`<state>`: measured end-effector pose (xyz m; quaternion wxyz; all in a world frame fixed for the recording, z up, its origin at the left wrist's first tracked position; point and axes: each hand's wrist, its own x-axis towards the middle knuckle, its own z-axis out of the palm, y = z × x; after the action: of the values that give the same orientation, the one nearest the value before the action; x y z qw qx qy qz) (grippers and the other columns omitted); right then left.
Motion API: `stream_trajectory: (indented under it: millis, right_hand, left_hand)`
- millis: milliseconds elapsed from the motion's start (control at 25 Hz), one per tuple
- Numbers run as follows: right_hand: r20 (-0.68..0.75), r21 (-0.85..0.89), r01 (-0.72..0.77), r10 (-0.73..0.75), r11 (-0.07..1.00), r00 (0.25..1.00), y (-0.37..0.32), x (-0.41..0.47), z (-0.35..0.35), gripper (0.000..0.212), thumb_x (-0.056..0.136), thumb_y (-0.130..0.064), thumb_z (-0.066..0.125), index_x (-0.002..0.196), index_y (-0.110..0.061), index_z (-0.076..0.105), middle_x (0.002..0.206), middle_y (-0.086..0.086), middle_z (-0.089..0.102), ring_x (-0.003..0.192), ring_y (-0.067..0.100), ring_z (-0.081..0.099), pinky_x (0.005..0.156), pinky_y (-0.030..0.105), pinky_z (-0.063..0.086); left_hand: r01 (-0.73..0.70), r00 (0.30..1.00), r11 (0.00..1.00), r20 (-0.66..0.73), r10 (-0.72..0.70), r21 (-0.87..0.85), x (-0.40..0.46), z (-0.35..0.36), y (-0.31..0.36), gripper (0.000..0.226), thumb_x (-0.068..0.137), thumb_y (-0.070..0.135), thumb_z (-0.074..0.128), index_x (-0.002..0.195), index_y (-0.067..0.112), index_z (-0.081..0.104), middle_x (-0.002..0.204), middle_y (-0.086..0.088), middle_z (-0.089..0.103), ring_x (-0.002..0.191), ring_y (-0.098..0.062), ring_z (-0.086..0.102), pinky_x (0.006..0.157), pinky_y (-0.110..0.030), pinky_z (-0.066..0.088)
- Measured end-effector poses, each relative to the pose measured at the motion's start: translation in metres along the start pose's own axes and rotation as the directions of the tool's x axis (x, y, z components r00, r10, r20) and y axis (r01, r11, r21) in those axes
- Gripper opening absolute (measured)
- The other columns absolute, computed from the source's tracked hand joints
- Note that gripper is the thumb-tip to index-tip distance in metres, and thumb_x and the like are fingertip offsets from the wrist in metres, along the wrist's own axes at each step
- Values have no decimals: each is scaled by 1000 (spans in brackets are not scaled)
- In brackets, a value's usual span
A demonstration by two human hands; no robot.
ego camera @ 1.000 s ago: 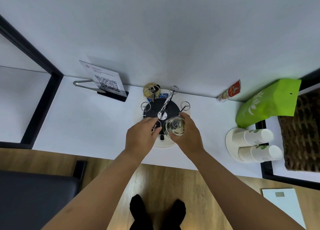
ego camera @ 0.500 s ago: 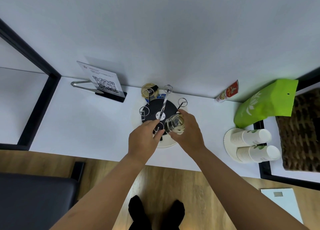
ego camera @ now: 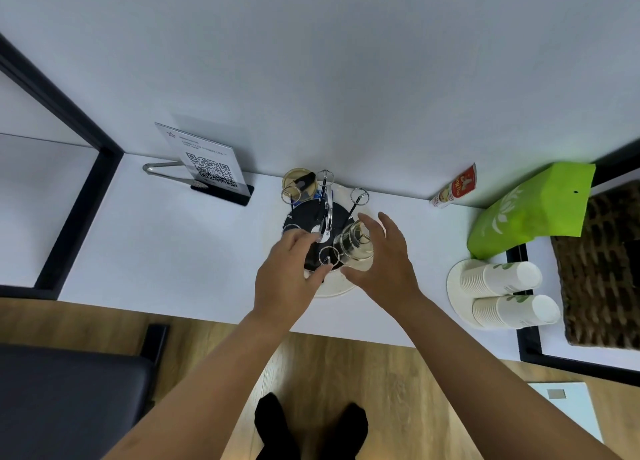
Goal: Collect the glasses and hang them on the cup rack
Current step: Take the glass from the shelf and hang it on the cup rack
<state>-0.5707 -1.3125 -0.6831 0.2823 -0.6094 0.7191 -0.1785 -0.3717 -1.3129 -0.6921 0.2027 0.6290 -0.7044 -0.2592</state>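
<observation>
The cup rack [ego camera: 327,214] is a chrome post with ring-tipped prongs on a black round base, standing on a white plate [ego camera: 334,288] at the back of the white counter. A clear glass [ego camera: 355,248] sits upside down, tilted, over the front right prong. My right hand [ego camera: 384,262] is just right of the glass with fingers spread; thumb and fingers curve around it, apparently without gripping. My left hand [ego camera: 289,272] is at the rack's front left, index finger by the post, thumb by the base rim, an empty ring prong [ego camera: 327,254] between them.
An amber jar [ego camera: 298,182] stands behind the rack. A QR sign [ego camera: 207,163] and metal tongs [ego camera: 162,169] are at back left. To the right lie a small red packet [ego camera: 455,188], a green bag [ego camera: 530,214], stacked paper cups [ego camera: 502,295] and a wicker basket [ego camera: 602,262].
My right hand has opened and drawn slightly off the glass, which now rests on the front right prong. My left fingers have spread apart from their pinch on the front prong.
</observation>
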Motion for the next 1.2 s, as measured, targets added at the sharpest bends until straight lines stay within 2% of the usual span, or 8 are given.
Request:
stream_trajectory:
  millis: [160,320,440,600,720,1000,1120,1200]
  right_hand:
    - [41,-23,78,-77,997,996,-9,-5,0,107,70,-48,93,159,-38,35,174,2,10,161,26,7,118,54,39]
    - [66,-40,70,-67,997,996,-16,-7,7,107,71,-60,89,160,-35,35,175,2,9,162,22,-2,123,53,31]
    - [28,-56,57,-56,997,998,-18,-7,12,98,75,-60,86,157,-32,40,174,2,16,162,22,0,121,52,32]
    - [-14,-116,58,-60,992,998,-18,-10,18,93,77,-58,85,156,-30,44,173,4,20,162,25,4,118,51,35]
    - [-26,-145,56,-60,988,998,-21,-10,22,93,77,-56,86,155,-29,44,172,7,23,161,29,7,117,52,37]
    - [2,-130,82,-83,988,997,-23,-18,6,101,74,-58,88,158,-31,39,174,7,17,162,29,1,124,51,30]
    - [18,-99,92,-90,991,996,-25,-20,-18,103,75,-58,87,160,-31,36,173,7,19,162,29,4,125,50,25]
    - [30,-74,104,-102,992,994,-29,-21,-38,105,76,-59,86,162,-31,32,172,7,25,161,26,10,127,48,22]
  left_hand:
    - [20,998,998,-64,-16,63,7,-17,-18,91,78,62,81,155,31,42,143,6,44,127,-17,43,86,-31,47]
    - [12,997,999,79,-15,42,15,-22,-29,102,79,72,74,162,30,31,162,7,36,146,-18,32,105,-40,46]
    - [17,991,999,131,-22,43,18,-21,-32,106,81,73,70,164,27,24,166,6,35,149,-18,32,113,-37,39]
    - [61,983,998,176,-58,-15,19,-18,-30,108,83,74,68,167,29,17,171,10,25,154,-14,27,112,-26,26]
    - [70,980,997,187,-65,-20,20,-20,-29,110,83,74,69,167,29,15,173,10,21,156,-14,24,118,-31,28]
    - [79,976,996,206,-67,-49,6,-34,-26,109,80,72,73,165,40,14,174,11,13,159,-15,16,122,-42,28]
    - [32,979,998,201,-19,-62,2,-46,-16,107,81,73,71,165,40,15,174,12,14,158,-12,14,122,-36,24]
    - [-36,989,997,140,46,-75,4,-59,-4,103,82,71,73,164,40,19,171,13,23,154,-8,19,118,-22,21]
